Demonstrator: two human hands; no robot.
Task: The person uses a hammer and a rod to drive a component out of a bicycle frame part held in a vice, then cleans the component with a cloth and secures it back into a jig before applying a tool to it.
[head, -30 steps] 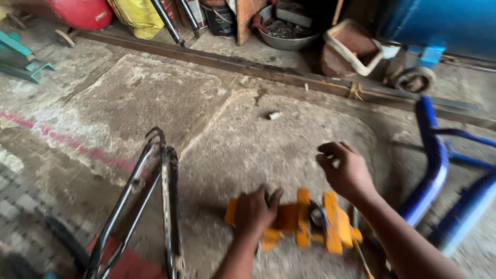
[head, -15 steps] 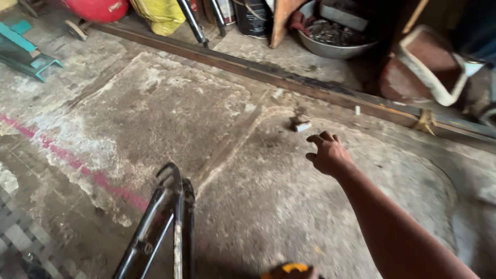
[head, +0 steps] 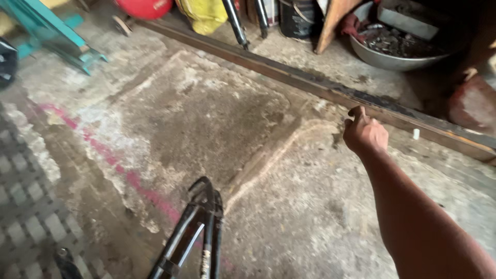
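Right hand (head: 365,135) reached over the long rusty steel bar (head: 330,93).
Its fingers were curled together, grasping nothing visible, above the concrete floor (head: 206,113).

— Floor finish? 
— Concrete floor (head: 217,113), mottled grey and brown, with a dark stained patch at centre and a faded pink stripe (head: 111,157) running diagonally. Grey chequered grid pattern at lower left.

— Metalwork? 
— Long steel bar (head: 330,93), rust-brown with black blotches. Tubular frame (head: 199,227), glossy black. Stand (head: 57,36) at upper left, teal.

— Along the wall? 
— Red rounded container (head: 144,7), yellow sack (head: 204,14), black bucket (head: 299,18), dull grey metal basin (head: 385,59) holding dark scrap. One small white piece (head: 416,134) beside the bar.
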